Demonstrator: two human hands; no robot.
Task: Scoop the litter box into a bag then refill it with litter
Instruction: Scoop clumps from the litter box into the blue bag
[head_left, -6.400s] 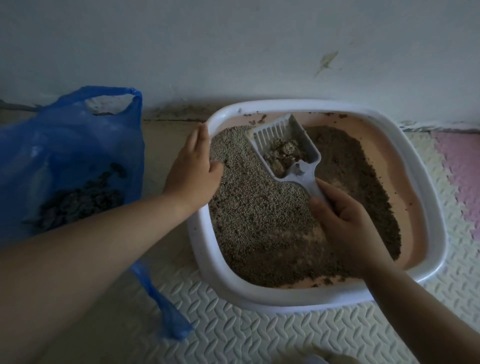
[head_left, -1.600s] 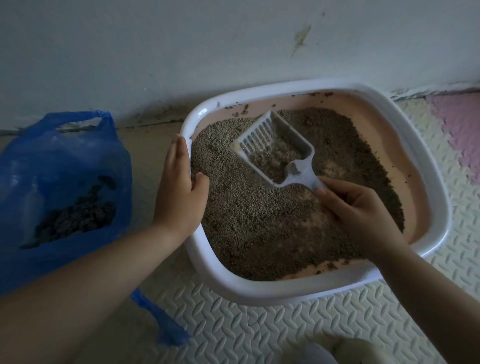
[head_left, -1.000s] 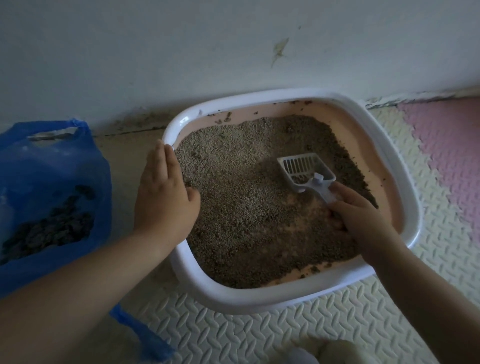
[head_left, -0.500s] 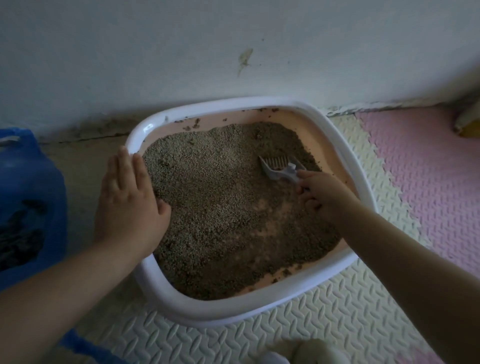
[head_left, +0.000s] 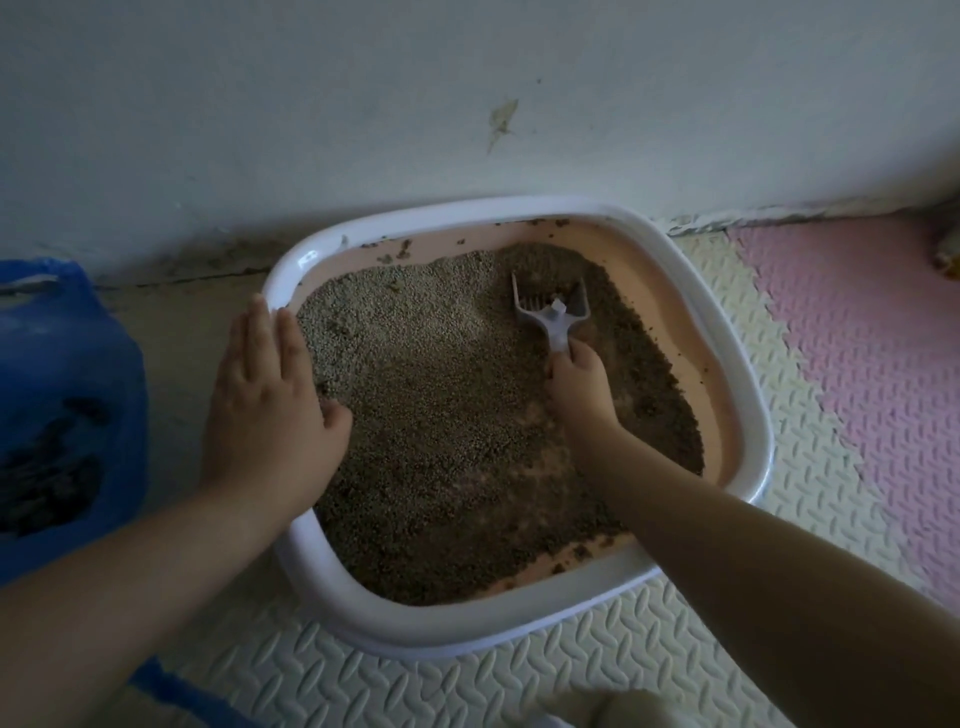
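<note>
White litter box (head_left: 332, 597) against the wall: right hand (head_left: 579, 384) grips the scoop (head_left: 553, 317) dug in near the far right corner; flat left hand (head_left: 270, 405) steadies the left rim. Lift slowly, sifting loose grains.

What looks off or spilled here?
No litter shows on the mat. In the litter box the litter lies uneven: pink floor shows through near the right hand gripping the scoop, clumps cling to the far inner wall. A stain marks the wall.
</note>
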